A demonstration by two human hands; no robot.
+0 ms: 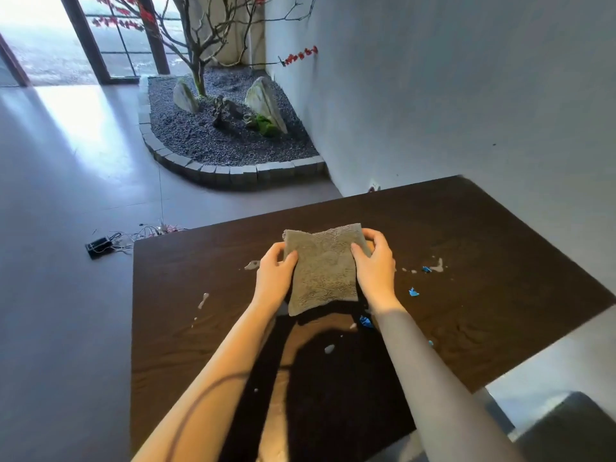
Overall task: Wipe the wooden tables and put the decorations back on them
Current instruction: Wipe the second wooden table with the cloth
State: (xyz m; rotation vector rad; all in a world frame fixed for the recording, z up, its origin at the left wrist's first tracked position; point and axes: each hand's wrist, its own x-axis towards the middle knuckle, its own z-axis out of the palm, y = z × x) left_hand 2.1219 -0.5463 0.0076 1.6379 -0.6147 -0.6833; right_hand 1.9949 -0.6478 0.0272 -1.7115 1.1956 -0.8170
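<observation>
A folded grey cloth (322,268) is held just above the dark wooden table (500,295), near its middle. My left hand (273,278) grips the cloth's left edge, thumb on top. My right hand (375,265) grips its right edge with curled fingers. Pale wet smears (436,265) and small blue scraps (413,292) lie on the tabletop around the cloth. No decorations are on the table.
A stone-edged gravel bed (233,141) with rocks and a bare tree fills the corner beyond the table. A black box with tangled wires (100,246) lies on the grey floor to the left. A white wall runs along the right. A dark seat (573,428) stands at the lower right.
</observation>
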